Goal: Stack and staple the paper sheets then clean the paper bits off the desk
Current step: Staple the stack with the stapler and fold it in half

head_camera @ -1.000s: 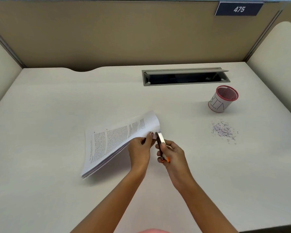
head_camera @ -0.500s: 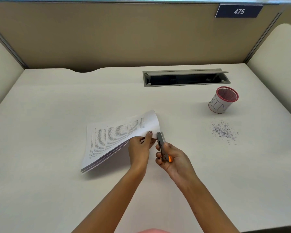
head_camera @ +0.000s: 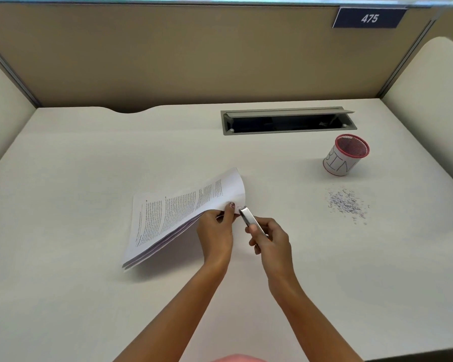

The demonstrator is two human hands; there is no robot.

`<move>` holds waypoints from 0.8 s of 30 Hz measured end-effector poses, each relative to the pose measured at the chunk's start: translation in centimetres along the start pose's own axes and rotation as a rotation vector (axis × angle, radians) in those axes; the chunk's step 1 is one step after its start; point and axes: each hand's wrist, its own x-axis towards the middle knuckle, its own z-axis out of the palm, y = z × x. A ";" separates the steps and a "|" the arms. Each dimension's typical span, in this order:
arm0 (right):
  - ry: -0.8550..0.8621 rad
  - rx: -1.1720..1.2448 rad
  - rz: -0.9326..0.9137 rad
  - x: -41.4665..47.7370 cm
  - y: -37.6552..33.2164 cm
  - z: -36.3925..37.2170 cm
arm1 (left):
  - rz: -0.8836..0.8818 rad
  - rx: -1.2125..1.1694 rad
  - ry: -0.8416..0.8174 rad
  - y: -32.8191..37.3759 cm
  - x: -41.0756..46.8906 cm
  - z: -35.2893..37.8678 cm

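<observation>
A stack of printed paper sheets (head_camera: 173, 218) is lifted at its right corner off the white desk (head_camera: 76, 178), its left end near the surface. My left hand (head_camera: 216, 231) pinches that raised corner between thumb and fingers. My right hand (head_camera: 271, 240) grips a small silver stapler (head_camera: 250, 220) whose tip meets the corner of the sheets beside my left thumb. A scatter of small paper bits (head_camera: 347, 203) lies on the desk to the right.
A small red mesh cup wrapped in white paper marked BIN (head_camera: 344, 156) stands beyond the paper bits. A grey cable hatch (head_camera: 288, 121) is open at the back of the desk. Beige partition walls (head_camera: 194, 56) enclose the desk.
The stapler tip has closed in on the held corner of the sheets. Both hands and the stack have otherwise stayed in nearly the same place.
</observation>
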 end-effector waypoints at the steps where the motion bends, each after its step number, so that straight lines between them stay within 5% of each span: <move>1: -0.005 0.008 0.007 0.0 0.0 0.1 | 0.008 0.020 -0.003 0.0 0.0 0.0; 11: -0.003 -0.038 -0.056 0.2 -0.2 0.3 | 0.117 0.052 -0.015 0.5 -0.7 -0.3; 18: -0.270 0.650 0.341 0.9 -1.1 -0.3 | -0.064 -0.180 -0.088 0.3 -0.2 -0.5; 24: -0.415 0.979 0.617 1.4 -1.2 -0.5 | -0.162 -0.283 -0.119 0.3 0.2 -0.4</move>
